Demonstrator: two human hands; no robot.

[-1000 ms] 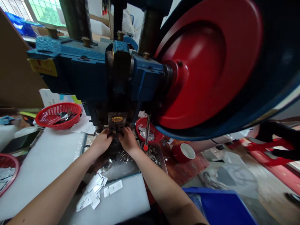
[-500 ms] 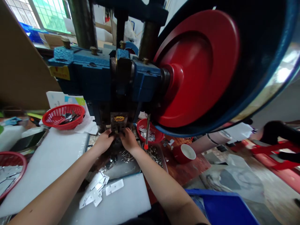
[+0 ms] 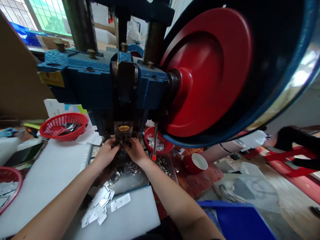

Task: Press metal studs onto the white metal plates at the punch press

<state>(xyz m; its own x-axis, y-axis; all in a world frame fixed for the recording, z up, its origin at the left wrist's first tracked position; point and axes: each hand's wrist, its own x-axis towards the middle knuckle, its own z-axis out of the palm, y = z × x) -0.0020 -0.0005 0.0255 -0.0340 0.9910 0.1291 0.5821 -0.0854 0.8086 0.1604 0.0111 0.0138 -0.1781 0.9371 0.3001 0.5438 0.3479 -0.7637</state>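
A blue punch press (image 3: 82,83) with a big red flywheel (image 3: 212,73) towers in front of me. Under its ram (image 3: 123,130), my left hand (image 3: 108,152) reaches in from the left with fingers curled. From the other side my right hand (image 3: 136,150) does the same, its fingers bent toward the die area. The fingertips and whatever they hold are hidden in shadow beneath the ram. Nearer to me, a loose pile of flat white metal plates (image 3: 98,206) lies on white foam (image 3: 140,213), with one plate (image 3: 120,202) apart to the right. Small metal bits (image 3: 135,168) are scattered beside my right wrist.
Red baskets stand at left (image 3: 63,126), far left (image 3: 15,186) and behind my right hand (image 3: 160,146). A red cup (image 3: 196,163) is right of the press, near a rod with a red tip (image 3: 154,156). A blue bin (image 3: 240,220) sits lower right.
The whole view has shifted slightly, so the press appears a little farther left. Both hands stay under the ram in nearly the same pose; the plates lie as before.
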